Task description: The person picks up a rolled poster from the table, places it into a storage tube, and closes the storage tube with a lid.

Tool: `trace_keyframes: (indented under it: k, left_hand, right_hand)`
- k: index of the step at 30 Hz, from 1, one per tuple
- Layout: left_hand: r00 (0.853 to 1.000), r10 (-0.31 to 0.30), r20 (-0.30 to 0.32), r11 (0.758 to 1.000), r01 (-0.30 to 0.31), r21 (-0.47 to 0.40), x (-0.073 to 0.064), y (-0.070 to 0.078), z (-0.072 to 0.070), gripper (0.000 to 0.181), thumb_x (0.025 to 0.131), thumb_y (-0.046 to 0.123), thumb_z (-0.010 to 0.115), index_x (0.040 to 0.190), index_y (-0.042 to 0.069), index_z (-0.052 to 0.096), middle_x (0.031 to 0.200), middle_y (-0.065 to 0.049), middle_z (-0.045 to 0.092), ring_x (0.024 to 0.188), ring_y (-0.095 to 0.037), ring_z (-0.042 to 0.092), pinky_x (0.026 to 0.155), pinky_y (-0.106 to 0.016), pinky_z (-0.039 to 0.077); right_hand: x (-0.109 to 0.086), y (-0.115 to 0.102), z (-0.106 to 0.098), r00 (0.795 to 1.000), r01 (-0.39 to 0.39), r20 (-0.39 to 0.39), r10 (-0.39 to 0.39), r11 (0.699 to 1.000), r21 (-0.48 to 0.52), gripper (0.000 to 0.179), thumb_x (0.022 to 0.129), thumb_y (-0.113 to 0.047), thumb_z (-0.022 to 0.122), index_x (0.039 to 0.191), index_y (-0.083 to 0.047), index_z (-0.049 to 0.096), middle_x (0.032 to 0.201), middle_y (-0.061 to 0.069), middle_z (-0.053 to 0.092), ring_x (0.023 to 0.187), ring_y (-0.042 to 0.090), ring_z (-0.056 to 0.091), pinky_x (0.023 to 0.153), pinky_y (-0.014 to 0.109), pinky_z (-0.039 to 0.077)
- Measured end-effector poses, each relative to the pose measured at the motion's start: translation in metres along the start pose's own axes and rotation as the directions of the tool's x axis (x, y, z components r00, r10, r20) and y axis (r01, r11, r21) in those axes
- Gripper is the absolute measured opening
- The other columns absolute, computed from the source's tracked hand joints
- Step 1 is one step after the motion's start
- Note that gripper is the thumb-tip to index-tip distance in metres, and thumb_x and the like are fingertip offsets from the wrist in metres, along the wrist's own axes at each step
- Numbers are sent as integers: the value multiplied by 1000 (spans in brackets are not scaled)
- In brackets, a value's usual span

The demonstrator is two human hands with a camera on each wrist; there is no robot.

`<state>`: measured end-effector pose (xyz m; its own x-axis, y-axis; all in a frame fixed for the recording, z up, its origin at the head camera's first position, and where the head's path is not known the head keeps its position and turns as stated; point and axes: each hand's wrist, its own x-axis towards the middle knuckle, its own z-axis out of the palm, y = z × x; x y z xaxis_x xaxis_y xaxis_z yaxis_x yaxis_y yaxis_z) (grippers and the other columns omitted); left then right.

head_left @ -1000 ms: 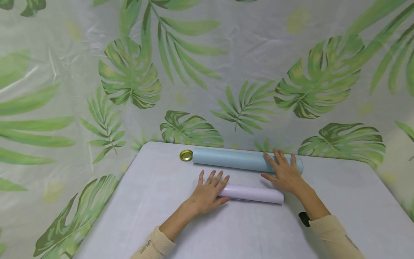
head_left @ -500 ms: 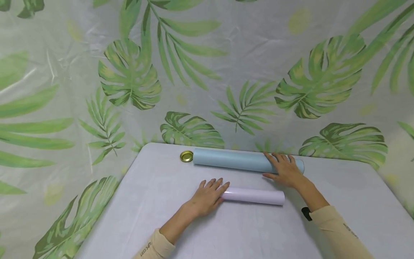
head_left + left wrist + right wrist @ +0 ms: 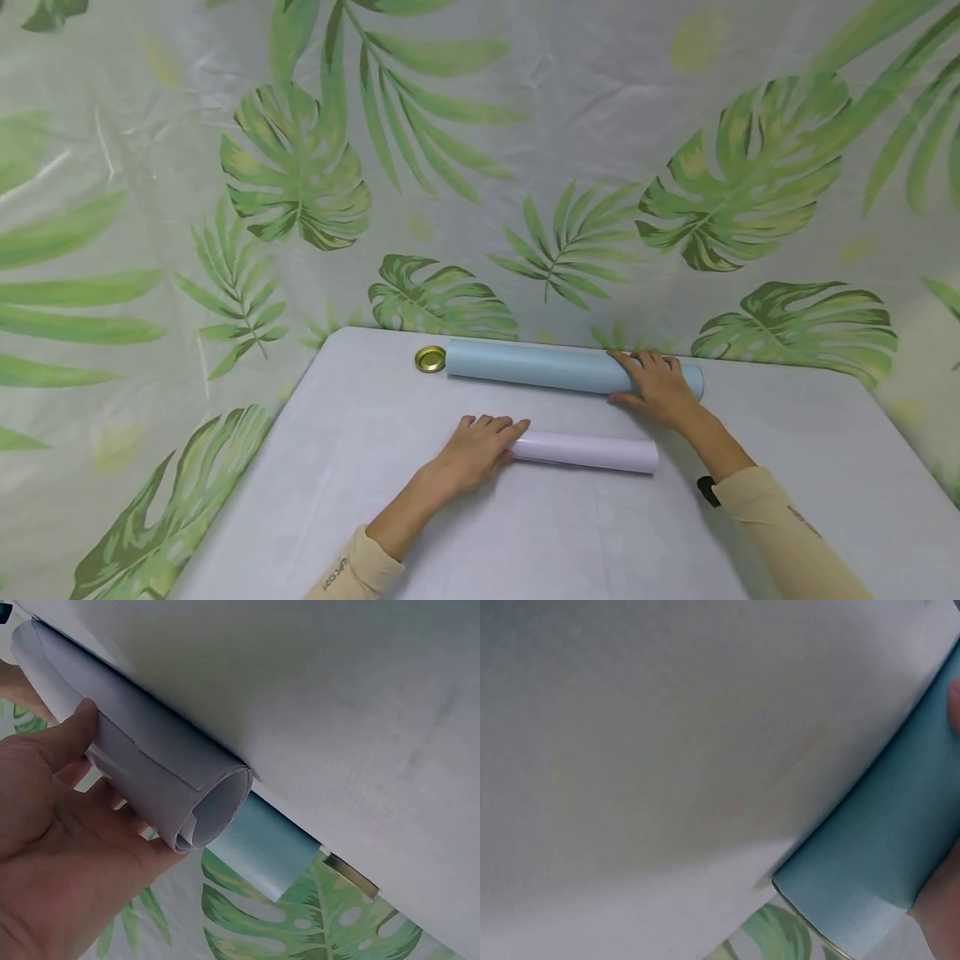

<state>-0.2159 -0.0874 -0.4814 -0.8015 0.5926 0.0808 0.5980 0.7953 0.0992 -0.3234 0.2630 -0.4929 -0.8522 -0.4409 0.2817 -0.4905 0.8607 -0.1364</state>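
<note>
A lilac roll of paper [image 3: 585, 451] lies near the middle of the table, its hollow end facing the left wrist camera. My left hand [image 3: 480, 450] grips its left end, thumb on the near side and fingers over the far side. Behind it lies a longer light blue tube [image 3: 525, 365]. Near the tube's right end, my right hand [image 3: 658, 387] holds it with the fingers over the top and the thumb in front. In the right wrist view only part of that hand shows beside the blue tube [image 3: 877, 840].
A round gold lid [image 3: 431, 359] lies at the left end of the blue tube, close to the back edge of the white-covered table [image 3: 360, 433]. A leaf-patterned sheet [image 3: 570, 150] hangs right behind the table.
Both hands have lowered from spread fingers to a grip: the left round the lilac paper roll, the right round the blue tube. The roll and tube stay in place.
</note>
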Motion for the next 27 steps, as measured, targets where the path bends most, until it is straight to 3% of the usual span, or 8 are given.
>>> trace_keyframes:
  k: [7, 12, 21, 27]
  left_hand:
    - [1000, -18, 2, 995, 18, -99, -5, -15, -5, 47, 105, 26, 61, 152, 19, 54, 134, -3, 68, 121, -23, 64, 91, -42, 49]
    - [999, -33, -29, 988, 29, -150, -13, -31, -15, 45, 104, 24, 63, 148, 18, 58, 128, -6, 70, 118, -25, 65, 87, -41, 47]
    - [996, -37, -79, 980, 21, -197, -43, -62, -35, 45, 100, 18, 68, 145, 15, 61, 123, -6, 72, 115, -25, 66, 87, -43, 46]
    - [990, -102, -98, 971, 78, -227, -65, -89, -40, 46, 98, 16, 70, 143, 13, 62, 124, -6, 72, 117, -25, 66, 87, -40, 45]
  right_hand:
    - [2, -2, -1, 999, 5, 40, -5, 1000, 6, 77, 91, -44, 77, 155, -19, 44, 137, 25, 57, 130, 49, 52, 102, 73, 35]
    - [-7, -2, -5, 998, 53, -21, -53, 999, -5, 75, 88, -41, 80, 153, -18, 48, 133, 25, 60, 127, 49, 54, 101, 71, 36]
    - [-45, 20, -25, 988, 46, -145, -46, 999, -5, 79, 83, -35, 85, 153, -25, 49, 129, 21, 61, 119, 47, 56, 96, 70, 36]
    - [-75, 35, -46, 980, 27, -194, -36, 999, -47, 87, 79, -35, 87, 156, -30, 45, 129, 22, 61, 116, 48, 57, 93, 70, 37]
